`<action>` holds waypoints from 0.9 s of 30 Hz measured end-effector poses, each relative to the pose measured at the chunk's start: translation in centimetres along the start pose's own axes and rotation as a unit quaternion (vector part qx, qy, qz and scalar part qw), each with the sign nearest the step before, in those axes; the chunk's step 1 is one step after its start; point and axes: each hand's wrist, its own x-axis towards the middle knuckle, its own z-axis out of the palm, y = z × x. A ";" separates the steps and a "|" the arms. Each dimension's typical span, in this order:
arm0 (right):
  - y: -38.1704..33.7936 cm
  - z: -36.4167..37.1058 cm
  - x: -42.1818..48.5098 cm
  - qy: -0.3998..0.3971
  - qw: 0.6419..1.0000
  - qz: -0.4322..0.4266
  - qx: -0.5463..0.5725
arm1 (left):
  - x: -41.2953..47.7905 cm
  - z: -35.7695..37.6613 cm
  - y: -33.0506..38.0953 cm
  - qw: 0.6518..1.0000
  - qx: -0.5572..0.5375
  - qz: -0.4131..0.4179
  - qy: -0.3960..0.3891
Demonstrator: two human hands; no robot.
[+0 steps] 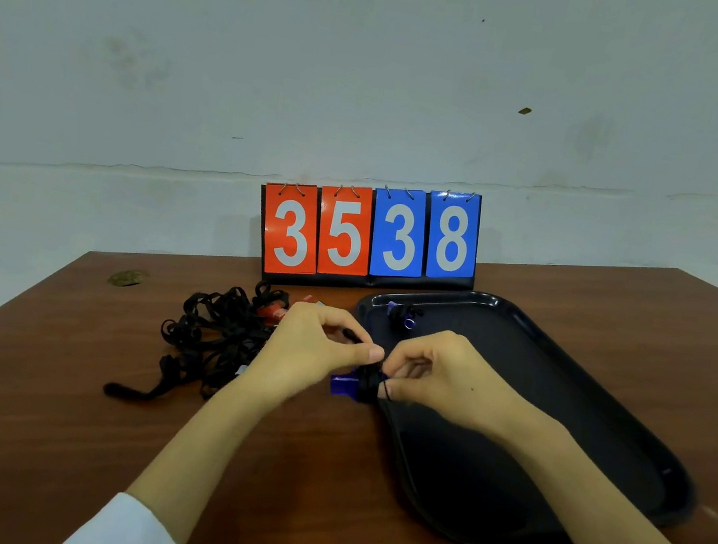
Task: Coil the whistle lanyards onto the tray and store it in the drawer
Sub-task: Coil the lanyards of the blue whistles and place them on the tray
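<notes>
A blue whistle [341, 384] with black lanyard wound around it sits between my two hands, just over the left rim of the black tray [603, 429]. My left hand [313, 349] pinches the lanyard end from above. My right hand [439, 377] grips the wound cord at the whistle. One coiled purple whistle [404, 316] lies in the tray's far left corner. A tangled pile of black lanyards [212, 334] lies on the table left of my hands, with a red whistle [271, 309] in it.
A flip scoreboard [369, 236] reading 35 and 38 stands at the table's far edge against the wall. The brown wooden table [44, 434] extends toward me. No drawer is in view.
</notes>
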 end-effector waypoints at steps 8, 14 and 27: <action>-1.1 -0.9 -0.2 -0.018 0.977 0.025 0.211 | 0.0 -0.5 0.2 0.960 -0.244 -0.134 -0.006; -1.3 -1.0 -0.5 -0.013 0.900 0.091 0.426 | -0.3 0.7 1.3 0.919 -0.365 -0.145 0.037; -1.4 -0.7 -0.2 -0.020 0.565 0.248 0.786 | -1.2 3.0 1.8 0.946 -0.276 0.039 0.162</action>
